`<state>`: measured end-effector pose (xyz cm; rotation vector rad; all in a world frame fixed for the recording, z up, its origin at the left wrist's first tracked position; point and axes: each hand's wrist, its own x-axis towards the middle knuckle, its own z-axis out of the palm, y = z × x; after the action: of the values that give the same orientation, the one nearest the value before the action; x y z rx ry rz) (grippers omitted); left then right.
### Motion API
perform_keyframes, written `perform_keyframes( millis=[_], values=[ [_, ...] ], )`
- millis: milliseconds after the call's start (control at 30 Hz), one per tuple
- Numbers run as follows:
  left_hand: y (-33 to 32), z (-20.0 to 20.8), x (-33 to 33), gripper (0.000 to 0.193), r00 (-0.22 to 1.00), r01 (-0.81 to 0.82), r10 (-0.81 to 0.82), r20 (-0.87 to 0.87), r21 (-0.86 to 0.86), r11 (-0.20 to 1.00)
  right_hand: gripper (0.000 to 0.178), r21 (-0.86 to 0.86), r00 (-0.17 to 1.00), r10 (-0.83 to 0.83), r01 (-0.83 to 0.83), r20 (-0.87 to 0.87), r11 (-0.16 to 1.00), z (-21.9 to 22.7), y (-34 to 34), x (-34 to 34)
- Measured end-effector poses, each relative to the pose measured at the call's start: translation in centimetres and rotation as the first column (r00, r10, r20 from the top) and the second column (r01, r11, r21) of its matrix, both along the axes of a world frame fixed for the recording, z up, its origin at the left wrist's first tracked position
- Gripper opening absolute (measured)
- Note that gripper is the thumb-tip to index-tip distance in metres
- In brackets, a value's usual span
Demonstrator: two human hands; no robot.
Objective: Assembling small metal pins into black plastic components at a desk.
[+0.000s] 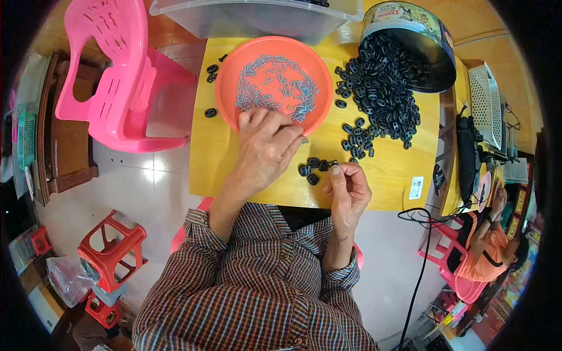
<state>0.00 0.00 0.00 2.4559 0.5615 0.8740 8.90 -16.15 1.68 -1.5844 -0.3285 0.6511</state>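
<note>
The left hand (266, 143) curls half-closed over the red plate (227, 82), its hold hidden from me, while the right hand (348, 192) pinches a black piece (334, 163).

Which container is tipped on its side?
The round tin at right, with black pieces spread from its mouth; the orange basin and clear plastic bin sit upright.

The basin (224, 88) is coral; screws (248, 98), grey; pieces (380, 88), black; table (392, 181), yellow; shirt (240, 292), checked (partly orange).

1 org basin (275, 45), 1 rd tin (410, 22), 1 wht sticker (416, 188), dozens screws (252, 99), dozens blk pcs (380, 88)
</note>
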Motion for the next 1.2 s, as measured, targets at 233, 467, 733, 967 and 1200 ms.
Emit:
perform_keyframes(
  millis=[233,467,733,967,1200],
  values=[
    [0.1,0.3,0.3,0.016,0.997,0.000,-0.001,0.078,0.019,1.000,0.009,0.021,0.999,-0.051,0.051,0.013,0.998,0.1,0.3,-0.1],
    [-1.9,0.9,0.5,0.013,0.945,0.196,-0.062,0.322,-0.402,0.895,0.007,0.011,0.998,0.018,-0.018,-0.055,1.000,0.2,-0.5,-0.1],
    [-4.1,0.7,0.9,0.010,0.920,0.359,-0.031,0.390,-0.810,0.463,0.003,0.064,0.991,0.070,-0.063,-0.115,0.996,-0.2,-1.0,-0.3],
    [-4.7,-0.2,1.8,0.010,0.940,0.341,-0.142,0.310,-0.863,0.373,0.003,0.085,0.995,-0.019,0.027,-0.094,0.996,0.0,-1.8,0.6],
    [-4.9,-0.4,2.1,0.012,0.930,0.367,-0.182,0.319,-0.840,0.399,0.003,0.112,0.992,-0.039,0.053,-0.121,0.992,-0.3,-2.2,0.8]
  ],
)
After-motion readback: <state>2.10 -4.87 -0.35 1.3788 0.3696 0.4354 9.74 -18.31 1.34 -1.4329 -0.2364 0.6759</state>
